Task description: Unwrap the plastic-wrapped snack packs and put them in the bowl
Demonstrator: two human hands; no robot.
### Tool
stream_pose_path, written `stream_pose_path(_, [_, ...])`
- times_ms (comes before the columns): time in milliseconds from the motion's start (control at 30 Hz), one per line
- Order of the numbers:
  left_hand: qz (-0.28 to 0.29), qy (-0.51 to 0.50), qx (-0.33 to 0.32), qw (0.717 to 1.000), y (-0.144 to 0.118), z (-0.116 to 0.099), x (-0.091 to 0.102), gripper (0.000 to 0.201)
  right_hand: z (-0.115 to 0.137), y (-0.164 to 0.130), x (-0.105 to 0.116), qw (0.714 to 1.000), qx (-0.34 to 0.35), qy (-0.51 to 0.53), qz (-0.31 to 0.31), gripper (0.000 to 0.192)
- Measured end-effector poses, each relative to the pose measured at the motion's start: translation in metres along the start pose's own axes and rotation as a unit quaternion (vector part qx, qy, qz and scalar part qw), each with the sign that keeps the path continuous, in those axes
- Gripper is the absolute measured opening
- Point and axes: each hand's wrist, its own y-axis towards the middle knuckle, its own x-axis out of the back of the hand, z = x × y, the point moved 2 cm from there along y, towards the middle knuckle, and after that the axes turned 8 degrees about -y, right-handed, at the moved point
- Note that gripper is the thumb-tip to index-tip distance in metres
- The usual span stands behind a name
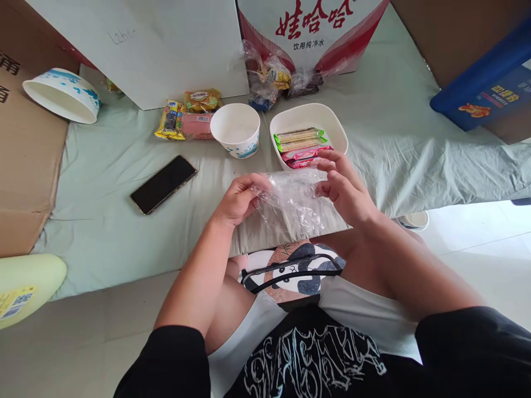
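Note:
A clear, crinkled plastic bag [292, 202] is stretched between my hands, just above the near edge of the cloth-covered surface. My left hand [243, 200] pinches its left side between thumb and fingers. At the bag's right side, the curled lower fingers of my right hand [348, 190] grip the film, with the upper fingers raised. Right behind the bag, a white square bowl [338, 132] contains wafer packs in green wrappers [299, 139] and pink-red wrappers [307, 155]. To its left stands a white paper bowl [235, 124] with a blue pattern.
A black phone [164, 184] lies to the left. Packaged snacks [199, 119] sit behind it, and more snacks in clear plastic [277, 77] rest against a white-and-red carton [309, 38]. Another paper bowl [62, 97] lies tilted at far left. A blue box [489, 83] stands at right.

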Motion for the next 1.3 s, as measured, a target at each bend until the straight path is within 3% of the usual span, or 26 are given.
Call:
stream_pose_path(100, [0.029, 0.026, -0.02, 0.999, 0.0, -0.002, 0.003, 0.026, -0.004, 0.0, -0.003, 0.997, -0.05, 0.002, 0.059, 0.062])
stream_pose_path(167, [0.036, 0.048, -0.018, 0.998, -0.001, -0.003, 0.006, 0.019, -0.003, 0.0, -0.005, 0.993, -0.068, -0.009, 0.099, 0.062])
stream_pose_path(233, [0.03, 0.062, -0.015, 0.998, -0.002, -0.004, 0.009, 0.01, -0.002, 0.001, -0.005, 0.993, -0.059, -0.024, 0.097, 0.051])
stream_pose_path(300, [0.028, 0.049, -0.013, 0.998, -0.002, -0.005, 0.011, 0.01, 0.001, 0.003, -0.004, 0.997, -0.026, -0.045, 0.053, 0.043])
stream_pose_path(400, [0.023, 0.008, -0.025, 0.999, 0.0, -0.005, 0.01, 0.024, 0.004, 0.003, -0.003, 0.993, 0.046, -0.111, -0.006, 0.045])
stream_pose_path(500, [-0.02, -0.023, -0.034, 0.999, 0.004, -0.001, 0.007, 0.036, 0.006, -0.002, -0.007, 0.965, 0.139, -0.221, -0.036, 0.05])
stream_pose_path(600, [-0.023, -0.007, 0.007, 1.0, 0.005, 0.007, 0.001, 0.066, 0.009, -0.008, -0.012, 0.927, 0.221, -0.298, -0.049, 0.05])
stream_pose_path(667, [0.0, 0.039, 0.04, 0.998, 0.005, 0.011, -0.002, 0.078, 0.01, -0.011, -0.013, 0.919, 0.242, -0.306, -0.061, 0.049])
stream_pose_path(800, [-0.003, 0.074, 0.041, 0.996, 0.004, 0.011, -0.002, 0.069, 0.008, -0.007, -0.007, 0.956, 0.177, -0.221, -0.081, 0.049])
stream_pose_path(900, [-0.041, 0.019, 0.008, 0.999, 0.004, 0.006, 0.001, 0.064, 0.004, -0.001, -0.007, 0.983, 0.104, -0.151, -0.008, 0.044])
stream_pose_path(1033, [-0.057, -0.04, -0.005, 0.998, 0.005, 0.005, 0.002, 0.066, 0.003, 0.001, -0.015, 0.991, 0.02, -0.109, 0.069, 0.034])
stream_pose_path(1200, [-0.056, -0.028, 0.04, 0.997, 0.002, 0.012, -0.001, 0.092, 0.008, -0.001, -0.022, 0.998, -0.013, -0.034, 0.048, 0.034])
stream_pose_path(1300, [-0.091, -0.006, 0.015, 0.996, 0.002, 0.011, 0.002, 0.094, 0.009, -0.001, -0.022, 0.997, -0.048, -0.021, 0.048, 0.039])
